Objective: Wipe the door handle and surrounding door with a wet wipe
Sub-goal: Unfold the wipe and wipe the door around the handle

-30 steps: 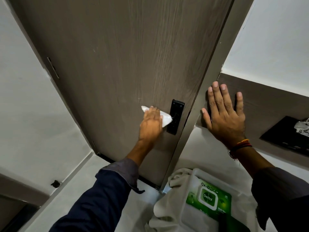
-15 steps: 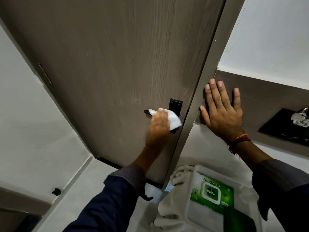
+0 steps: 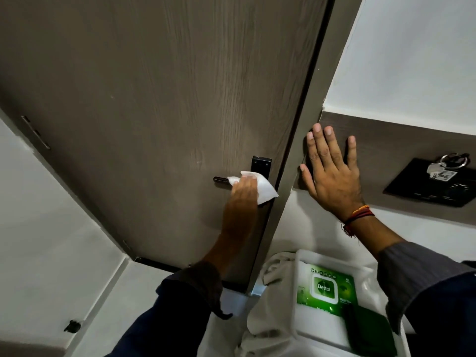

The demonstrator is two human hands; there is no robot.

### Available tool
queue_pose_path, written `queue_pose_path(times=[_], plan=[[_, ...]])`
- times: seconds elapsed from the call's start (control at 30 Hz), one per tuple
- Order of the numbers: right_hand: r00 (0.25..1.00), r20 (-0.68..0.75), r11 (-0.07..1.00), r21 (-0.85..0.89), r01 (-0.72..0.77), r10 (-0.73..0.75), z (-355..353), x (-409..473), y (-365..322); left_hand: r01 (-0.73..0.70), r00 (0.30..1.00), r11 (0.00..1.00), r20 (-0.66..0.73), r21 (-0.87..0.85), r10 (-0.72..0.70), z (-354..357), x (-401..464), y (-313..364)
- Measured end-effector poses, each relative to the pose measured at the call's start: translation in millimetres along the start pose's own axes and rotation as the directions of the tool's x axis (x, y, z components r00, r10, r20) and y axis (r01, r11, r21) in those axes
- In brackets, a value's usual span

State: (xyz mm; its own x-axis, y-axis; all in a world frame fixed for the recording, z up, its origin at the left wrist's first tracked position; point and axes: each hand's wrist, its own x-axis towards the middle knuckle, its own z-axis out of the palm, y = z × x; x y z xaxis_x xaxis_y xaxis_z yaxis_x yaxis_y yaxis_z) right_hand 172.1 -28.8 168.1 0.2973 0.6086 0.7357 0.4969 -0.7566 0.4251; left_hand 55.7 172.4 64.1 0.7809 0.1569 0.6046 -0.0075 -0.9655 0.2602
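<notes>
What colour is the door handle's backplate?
Black; the backplate shows above the white wet wipe in the head view.

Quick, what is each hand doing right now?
Left hand: closed on the white wet wipe, pressing it over the black door handle.
Right hand: open, flat against the wooden wall panel, holding nothing.

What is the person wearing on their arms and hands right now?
Both hands are bare, no gloves. The left hand emerges from a dark navy sleeve with a greyish cuff. The right hand has red and orange thread bands at the wrist, above a grey cuff on a navy sleeve.
</notes>
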Motion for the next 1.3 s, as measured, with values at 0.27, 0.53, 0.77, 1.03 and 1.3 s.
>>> queue_pose_path(times=[0.27, 0.53, 0.77, 1.03, 1.3], plan=[[0.997, 0.054, 0.998, -0.003, -0.056, 0.057, -9, 0, -7, -0.262, 0.95, 0.965, 0.175, -0.009, 0.259, -2, 4, -21], [0.99, 0.126, 0.997, -0.037, -0.064, 0.068, -24, 1, -9, -0.139, 0.976, 0.99, 0.164, -0.023, 0.141, 0, 12, -10], [0.982, 0.177, 0.996, -0.067, -0.053, 0.064, -36, 2, -12, -0.262, 0.961, 0.961, 0.118, 0.091, 0.251, -16, 2, -65], [0.97, 0.22, 0.994, -0.063, -0.091, 0.102, -37, 2, -20, -0.276, 0.96, 0.956, -0.028, 0.095, 0.28, -23, 11, -53], [0.911, 0.394, 0.866, 0.408, -0.289, 0.118, -42, -27, -82, -0.293, 0.955, 0.956, 0.032, -0.026, 0.294, -46, 36, -35]])
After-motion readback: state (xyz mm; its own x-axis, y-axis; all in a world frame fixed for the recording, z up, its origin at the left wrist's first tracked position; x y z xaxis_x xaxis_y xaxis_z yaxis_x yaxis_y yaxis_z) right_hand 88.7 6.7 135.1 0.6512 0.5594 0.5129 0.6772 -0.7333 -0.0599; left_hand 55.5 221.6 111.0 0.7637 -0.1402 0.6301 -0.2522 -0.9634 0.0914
